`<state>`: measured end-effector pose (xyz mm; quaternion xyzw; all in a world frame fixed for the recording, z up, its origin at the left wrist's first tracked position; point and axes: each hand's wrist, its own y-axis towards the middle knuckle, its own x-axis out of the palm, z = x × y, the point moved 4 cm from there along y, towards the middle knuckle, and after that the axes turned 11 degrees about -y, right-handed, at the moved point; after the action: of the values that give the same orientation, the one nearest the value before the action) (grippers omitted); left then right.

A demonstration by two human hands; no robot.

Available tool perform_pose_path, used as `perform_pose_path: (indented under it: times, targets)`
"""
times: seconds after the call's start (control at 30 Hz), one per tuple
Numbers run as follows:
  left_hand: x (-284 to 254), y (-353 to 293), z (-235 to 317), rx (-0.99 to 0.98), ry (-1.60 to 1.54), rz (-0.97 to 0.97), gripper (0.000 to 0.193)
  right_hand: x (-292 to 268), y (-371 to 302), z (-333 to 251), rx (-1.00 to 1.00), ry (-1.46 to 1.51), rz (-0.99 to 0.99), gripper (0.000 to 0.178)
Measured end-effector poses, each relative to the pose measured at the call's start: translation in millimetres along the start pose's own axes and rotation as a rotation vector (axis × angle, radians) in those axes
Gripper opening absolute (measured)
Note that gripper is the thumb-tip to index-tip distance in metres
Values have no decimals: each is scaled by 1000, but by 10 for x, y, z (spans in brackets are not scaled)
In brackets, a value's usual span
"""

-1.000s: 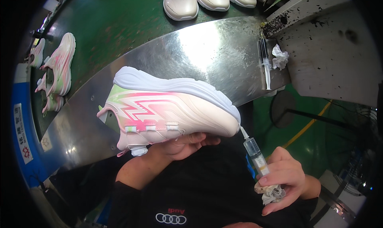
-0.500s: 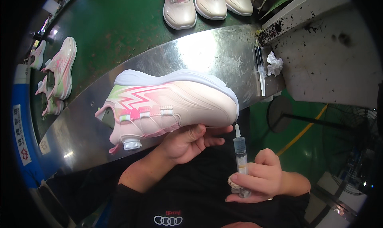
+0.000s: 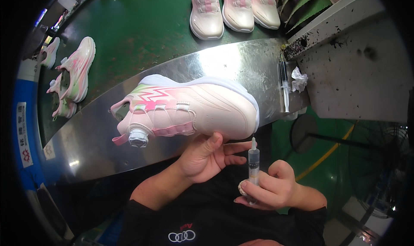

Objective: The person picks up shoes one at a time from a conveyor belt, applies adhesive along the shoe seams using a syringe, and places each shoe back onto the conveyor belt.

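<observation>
The shirt (image 3: pixel 220 211) is black (white rings (image 3: pixel 181 236), red lettering (image 3: pixel 186 226)).

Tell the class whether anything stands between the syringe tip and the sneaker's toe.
Nothing visible does. The right hand holds the syringe with its tip at the toe of the sneaker; the left hand is beside the syringe, not across that tip.

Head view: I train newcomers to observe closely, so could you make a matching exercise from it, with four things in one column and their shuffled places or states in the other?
Things:
1. Left hand
2. Right hand
3. Dark-filled syringe
4. Yellow stripe

Places or states:
A. On the green floor
B. Lying beside a crumpled white wad
C. Touching the shoe near its toe
D. Holding a clear syringe

Pairs: 1-C, 2-D, 3-B, 4-A
</observation>
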<state>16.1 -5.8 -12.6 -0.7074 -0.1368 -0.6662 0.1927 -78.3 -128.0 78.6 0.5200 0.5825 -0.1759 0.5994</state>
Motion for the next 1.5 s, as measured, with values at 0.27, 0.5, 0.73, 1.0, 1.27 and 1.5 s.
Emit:
perform_pose_path:
  times: [0.27, 0.5, 0.73, 1.0, 1.27, 1.5]
  targets:
    - [-123, -285, 44, -6, 36, 14, 38, -85, -64, 8, 40, -36, 220, 49]
    - [-145, -1477, 346, 222, 248, 460, 83, 649, 76, 857, 193, -28, 137, 54]
    - [-171, -1220, 968, 442, 592, 531, 79, 894, 271, 1213, 323, 75, 206, 50]
    - [-158, 725, 2563, 355, 815, 473, 39, 854, 282, 1243, 346, 100, 217, 49]
    - [-171, 1153, 2432, 325, 940, 578, 40, 907, 262, 1246, 384, 137, 173, 48]
    - [-77, -140, 2634, 531, 1007, 650, 36, 956, 217, 1229, 391, 134, 200, 48]
